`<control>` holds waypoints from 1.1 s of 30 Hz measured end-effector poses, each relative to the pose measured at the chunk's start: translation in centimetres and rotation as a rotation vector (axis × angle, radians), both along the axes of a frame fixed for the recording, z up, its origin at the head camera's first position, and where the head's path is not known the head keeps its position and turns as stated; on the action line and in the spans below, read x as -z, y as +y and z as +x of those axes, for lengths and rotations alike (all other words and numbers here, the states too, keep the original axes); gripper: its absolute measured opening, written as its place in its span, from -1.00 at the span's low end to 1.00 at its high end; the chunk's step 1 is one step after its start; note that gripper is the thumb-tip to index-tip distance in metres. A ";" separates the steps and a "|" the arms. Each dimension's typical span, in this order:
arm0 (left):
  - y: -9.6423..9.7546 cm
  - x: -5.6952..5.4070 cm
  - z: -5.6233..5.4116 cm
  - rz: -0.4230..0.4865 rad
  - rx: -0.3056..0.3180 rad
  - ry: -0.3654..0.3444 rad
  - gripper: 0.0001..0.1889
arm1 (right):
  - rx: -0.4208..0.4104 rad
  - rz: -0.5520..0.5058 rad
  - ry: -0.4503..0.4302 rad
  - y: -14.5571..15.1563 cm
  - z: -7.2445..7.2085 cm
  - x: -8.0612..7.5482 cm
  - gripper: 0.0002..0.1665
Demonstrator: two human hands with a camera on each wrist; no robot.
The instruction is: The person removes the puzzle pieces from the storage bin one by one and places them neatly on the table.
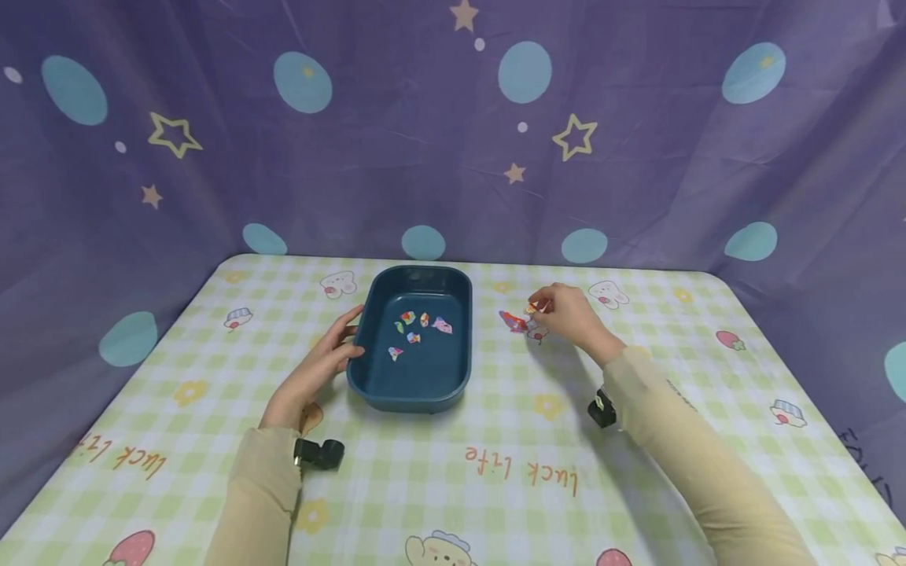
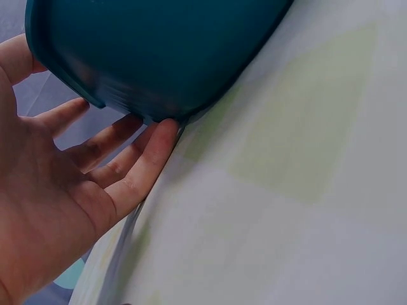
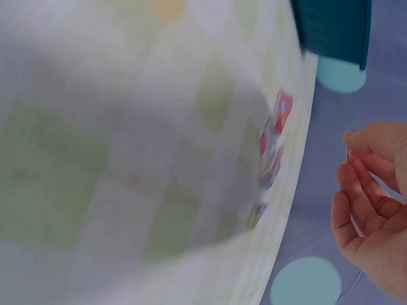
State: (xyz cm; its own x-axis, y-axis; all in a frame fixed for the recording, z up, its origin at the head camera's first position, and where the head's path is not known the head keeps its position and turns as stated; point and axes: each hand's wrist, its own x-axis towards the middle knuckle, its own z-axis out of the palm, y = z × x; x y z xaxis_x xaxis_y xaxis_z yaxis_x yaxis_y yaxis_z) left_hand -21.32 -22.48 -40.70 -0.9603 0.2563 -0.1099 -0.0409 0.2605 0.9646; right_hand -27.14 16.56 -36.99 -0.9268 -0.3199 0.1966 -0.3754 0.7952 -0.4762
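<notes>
My left hand (image 1: pixel 316 369) holds the left side of a dark blue-green plastic tray (image 1: pixel 406 393), thumb at the rim. In the left wrist view, its other fingers (image 2: pixel 149 159) lie against the outer wall, low down. Several small colourful flat cutouts, one a pink-purple piece (image 1: pixel 442 325), lie scattered on the tray floor. To the right of the tray, my right hand (image 1: pixel 569 314) pinches a small flat cutout (image 1: pixel 531 309) between thumb and fingertips, seen thin and edge-on in the right wrist view. Just below that hand, more cutouts, including a red one (image 1: pixel 513 321), lie on the table.
A green-and-white checked cloth (image 1: pixel 425 487) with printed cartoons and lettering covers the table. Behind it hangs a purple curtain (image 1: pixel 396 173) with stars and blue ovals. Small black wrist cameras, one on the left (image 1: pixel 320 453) and one on the right (image 1: pixel 602 409), sit at the sleeves.
</notes>
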 end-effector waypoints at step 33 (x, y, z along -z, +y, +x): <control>0.0 -0.1 0.2 -0.008 -0.001 -0.003 -0.27 | 0.094 0.046 -0.035 5.9 -1.0 4.1 -0.77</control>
